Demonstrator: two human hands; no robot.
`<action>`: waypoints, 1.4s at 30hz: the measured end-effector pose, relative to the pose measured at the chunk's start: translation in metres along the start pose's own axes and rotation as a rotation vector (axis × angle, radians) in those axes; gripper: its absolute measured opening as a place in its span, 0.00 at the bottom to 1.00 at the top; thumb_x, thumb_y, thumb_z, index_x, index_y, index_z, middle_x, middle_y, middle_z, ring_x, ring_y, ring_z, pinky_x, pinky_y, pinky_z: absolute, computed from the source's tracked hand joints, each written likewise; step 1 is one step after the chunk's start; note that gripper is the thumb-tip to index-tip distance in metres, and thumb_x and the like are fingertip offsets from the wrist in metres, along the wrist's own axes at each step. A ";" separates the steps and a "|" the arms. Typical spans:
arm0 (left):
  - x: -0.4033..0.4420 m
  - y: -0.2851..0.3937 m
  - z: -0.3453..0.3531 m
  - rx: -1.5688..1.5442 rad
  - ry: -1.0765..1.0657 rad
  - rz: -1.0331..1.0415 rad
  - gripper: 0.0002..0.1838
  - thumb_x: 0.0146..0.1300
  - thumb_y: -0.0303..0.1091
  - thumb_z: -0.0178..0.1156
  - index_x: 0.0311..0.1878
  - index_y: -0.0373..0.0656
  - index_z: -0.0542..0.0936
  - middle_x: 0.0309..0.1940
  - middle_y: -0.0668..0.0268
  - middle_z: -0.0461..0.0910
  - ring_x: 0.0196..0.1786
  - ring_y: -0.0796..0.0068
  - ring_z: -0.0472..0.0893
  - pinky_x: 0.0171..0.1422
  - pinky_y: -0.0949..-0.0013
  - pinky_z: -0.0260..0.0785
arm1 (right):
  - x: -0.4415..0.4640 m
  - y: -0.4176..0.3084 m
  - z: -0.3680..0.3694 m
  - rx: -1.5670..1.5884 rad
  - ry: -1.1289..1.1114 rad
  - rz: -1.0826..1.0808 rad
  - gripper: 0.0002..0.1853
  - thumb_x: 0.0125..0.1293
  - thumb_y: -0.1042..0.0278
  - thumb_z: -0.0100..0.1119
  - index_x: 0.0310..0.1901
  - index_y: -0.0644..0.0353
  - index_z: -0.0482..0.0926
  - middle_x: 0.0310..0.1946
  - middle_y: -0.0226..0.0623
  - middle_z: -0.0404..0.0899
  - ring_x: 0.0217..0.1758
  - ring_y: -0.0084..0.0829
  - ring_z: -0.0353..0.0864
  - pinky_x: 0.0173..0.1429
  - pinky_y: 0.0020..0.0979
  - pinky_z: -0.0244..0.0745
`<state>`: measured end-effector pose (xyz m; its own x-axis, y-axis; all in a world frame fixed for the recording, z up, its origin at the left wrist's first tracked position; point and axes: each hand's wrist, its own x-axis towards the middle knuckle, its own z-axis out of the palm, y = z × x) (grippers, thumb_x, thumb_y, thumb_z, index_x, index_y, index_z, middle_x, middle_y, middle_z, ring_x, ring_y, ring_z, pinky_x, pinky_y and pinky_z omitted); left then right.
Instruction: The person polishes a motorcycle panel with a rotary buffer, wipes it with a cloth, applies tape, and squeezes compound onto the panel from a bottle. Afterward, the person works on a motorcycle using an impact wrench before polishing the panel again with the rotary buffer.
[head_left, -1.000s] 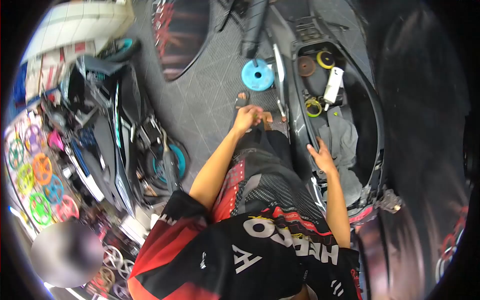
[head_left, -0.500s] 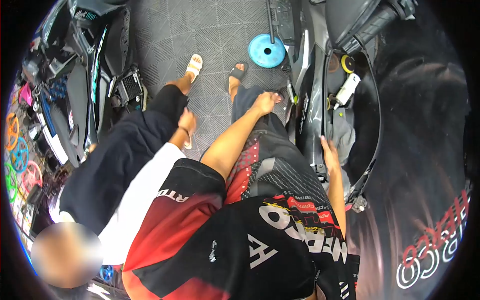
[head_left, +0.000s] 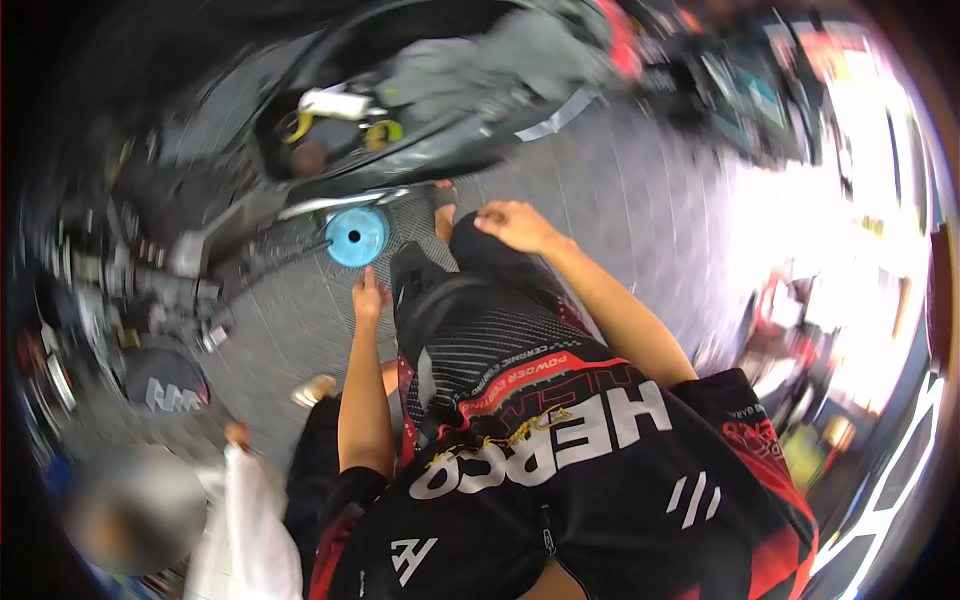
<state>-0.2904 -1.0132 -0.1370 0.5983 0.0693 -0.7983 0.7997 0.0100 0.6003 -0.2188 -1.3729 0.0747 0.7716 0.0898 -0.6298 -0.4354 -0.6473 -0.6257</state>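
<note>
My left hand (head_left: 370, 297) hangs just below a round blue disc-shaped object (head_left: 357, 237), apart from it in the picture, with one finger stretched out and nothing visible in it. Over my dark trouser leg is my right hand (head_left: 513, 226), its fingers loosely spread and bent, holding nothing that I can see. Beyond both hands lies a long black open compartment (head_left: 450, 150) of a motorbike. It contains a white bottle (head_left: 335, 103), yellow round pieces (head_left: 383, 134), a brown disc (head_left: 308, 158) and grey cloth (head_left: 450, 75). Neither hand touches it.
Another person in a white sleeve (head_left: 255, 520) and dark trousers stands at the lower left. A blurred motorbike part (head_left: 150, 270) fills the left side. At the upper right is another blurred vehicle (head_left: 750, 95). Grey tiled floor (head_left: 610, 200) spreads on the right.
The view has swung round, so the compartment now lies across the top. My right hand has let go of its edge. The other person, unseen at first, is now at lower left.
</note>
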 end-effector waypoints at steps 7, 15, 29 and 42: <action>-0.040 -0.037 -0.099 0.819 -0.140 -0.207 0.15 0.79 0.41 0.53 0.43 0.38 0.78 0.25 0.61 0.80 0.20 0.70 0.79 0.22 0.64 0.75 | -0.207 0.240 0.164 1.254 0.493 0.737 0.20 0.75 0.58 0.56 0.61 0.61 0.81 0.50 0.43 0.87 0.52 0.35 0.87 0.51 0.33 0.80; -0.120 0.005 -0.049 0.947 -0.206 0.141 0.11 0.69 0.36 0.69 0.49 0.40 0.89 0.33 0.70 0.85 0.30 0.82 0.80 0.33 0.75 0.75 | -0.297 0.352 0.298 0.972 0.336 0.982 0.29 0.70 0.47 0.62 0.58 0.69 0.83 0.47 0.51 0.88 0.47 0.41 0.90 0.54 0.37 0.83; -0.142 -0.030 0.187 0.630 -0.243 0.175 0.20 0.67 0.37 0.72 0.58 0.38 0.82 0.46 0.66 0.86 0.45 0.75 0.85 0.44 0.68 0.79 | -0.513 0.466 0.374 1.457 0.583 0.994 0.21 0.71 0.41 0.61 0.54 0.48 0.80 0.36 0.29 0.84 0.33 0.25 0.81 0.34 0.32 0.72; 0.057 0.097 0.368 0.081 -0.042 0.094 0.44 0.58 0.42 0.80 0.74 0.45 0.68 0.56 0.65 0.82 0.56 0.66 0.82 0.58 0.64 0.74 | -0.419 0.278 0.198 1.326 0.594 0.831 0.19 0.75 0.50 0.57 0.52 0.59 0.81 0.41 0.37 0.86 0.40 0.31 0.83 0.41 0.34 0.80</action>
<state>-0.1604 -1.3753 -0.1423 0.6713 0.0241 -0.7408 0.7401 -0.0750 0.6683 -0.7552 -1.4405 0.0735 0.0668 -0.4061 -0.9114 -0.6131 0.7039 -0.3586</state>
